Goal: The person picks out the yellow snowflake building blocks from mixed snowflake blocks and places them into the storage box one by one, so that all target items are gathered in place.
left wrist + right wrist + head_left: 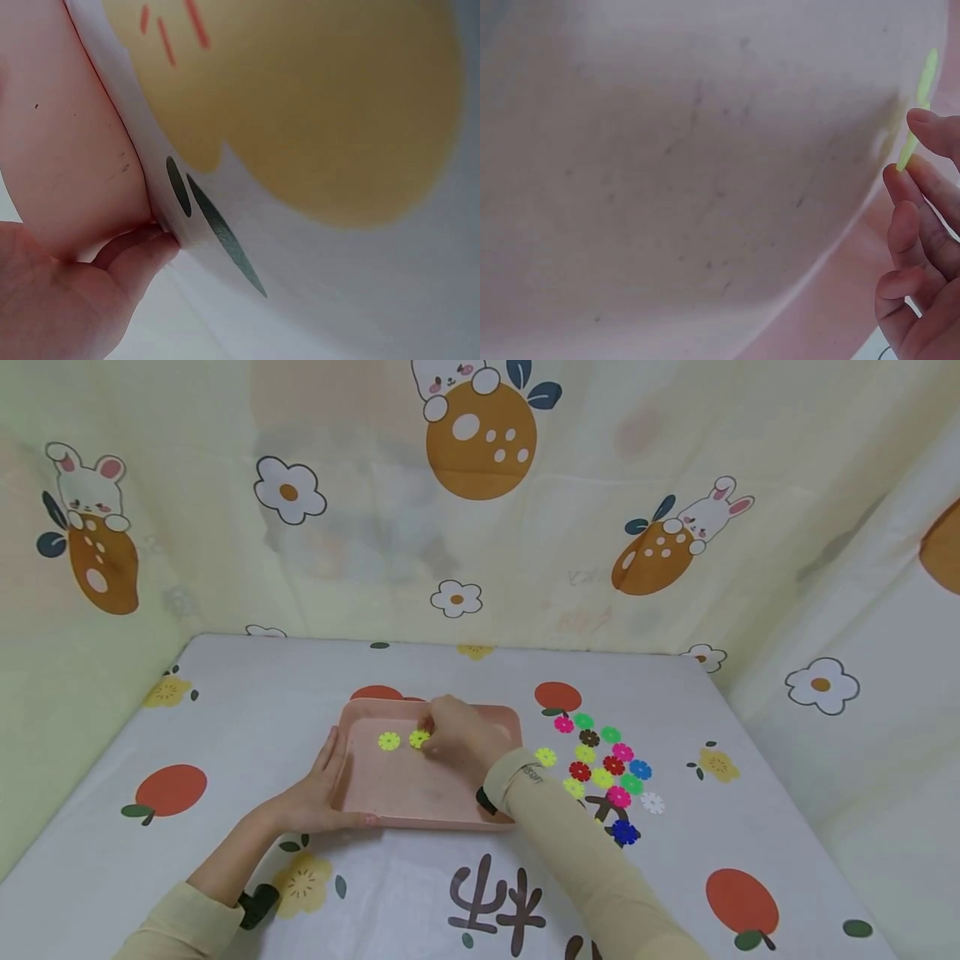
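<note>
A shallow pink tray (435, 793) lies on the table. My left hand (318, 789) holds it by the near left corner, fingers along the left side and thumb along the front edge. In the left wrist view the left hand (82, 292) shows against the tray's outer wall. Over the tray, my right hand (461, 731) pinches a yellow-green snowflake disc (418, 739) between thumb and fingers. The right wrist view shows this disc (907, 152) edge-on, low over the tray floor. Another yellow-green snowflake disc (388, 741) lies in the tray to its left.
Right of the tray lies a loose spread of snowflake discs in several colours, among them a dark blue disc (624, 832), a white disc (652, 802) and a brown disc (588, 738). My right forearm crosses beside them. A patterned curtain (360, 568) hangs behind the table.
</note>
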{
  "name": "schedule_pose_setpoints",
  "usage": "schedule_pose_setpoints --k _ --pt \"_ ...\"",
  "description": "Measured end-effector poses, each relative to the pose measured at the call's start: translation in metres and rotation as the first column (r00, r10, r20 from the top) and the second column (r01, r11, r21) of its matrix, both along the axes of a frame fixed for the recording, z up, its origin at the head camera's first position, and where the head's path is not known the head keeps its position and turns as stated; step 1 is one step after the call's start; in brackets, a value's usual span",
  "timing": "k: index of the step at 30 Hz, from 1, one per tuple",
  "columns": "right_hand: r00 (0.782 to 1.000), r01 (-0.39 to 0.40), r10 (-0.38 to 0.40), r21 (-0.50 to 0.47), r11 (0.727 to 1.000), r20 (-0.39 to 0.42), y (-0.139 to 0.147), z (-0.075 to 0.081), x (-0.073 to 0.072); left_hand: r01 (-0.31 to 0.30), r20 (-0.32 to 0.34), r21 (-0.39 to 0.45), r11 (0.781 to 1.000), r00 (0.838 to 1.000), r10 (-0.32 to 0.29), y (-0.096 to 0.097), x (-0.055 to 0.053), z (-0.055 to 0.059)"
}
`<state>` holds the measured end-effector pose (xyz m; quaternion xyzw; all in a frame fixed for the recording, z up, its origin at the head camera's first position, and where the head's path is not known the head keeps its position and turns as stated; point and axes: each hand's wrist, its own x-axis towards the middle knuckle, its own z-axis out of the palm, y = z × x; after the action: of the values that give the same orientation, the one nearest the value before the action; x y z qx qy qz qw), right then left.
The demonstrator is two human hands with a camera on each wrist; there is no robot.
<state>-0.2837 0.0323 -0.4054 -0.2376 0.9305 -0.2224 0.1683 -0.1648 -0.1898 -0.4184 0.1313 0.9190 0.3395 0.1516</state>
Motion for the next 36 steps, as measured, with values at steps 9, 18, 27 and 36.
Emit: schedule_pose_setpoints --k 9,18,27,36 --pt "0.994 -0.052 0.061 0.09 0.995 -0.09 -0.01 -0.005 -0.005 -0.003 -0.009 -0.005 1.0 1.0 0.003 -0.001 -0.001 0.001" --pt "0.993 -0.045 0.064 0.187 0.981 -0.096 -0.017 -0.003 -0.003 -0.001 0.004 -0.007 1.0 1.0 0.001 0.0 0.0 0.001" --pt "0.991 -0.042 0.065 0.198 0.979 -0.115 -0.018 0.001 -0.003 -0.005 -0.007 -0.016 1.0 1.0 0.005 -0.002 -0.002 -0.002" --pt "1.0 0.014 -0.012 0.092 0.996 -0.015 -0.009 0.002 0.002 -0.015 0.012 0.0 1.0 1.0 0.015 -0.001 0.0 0.0"
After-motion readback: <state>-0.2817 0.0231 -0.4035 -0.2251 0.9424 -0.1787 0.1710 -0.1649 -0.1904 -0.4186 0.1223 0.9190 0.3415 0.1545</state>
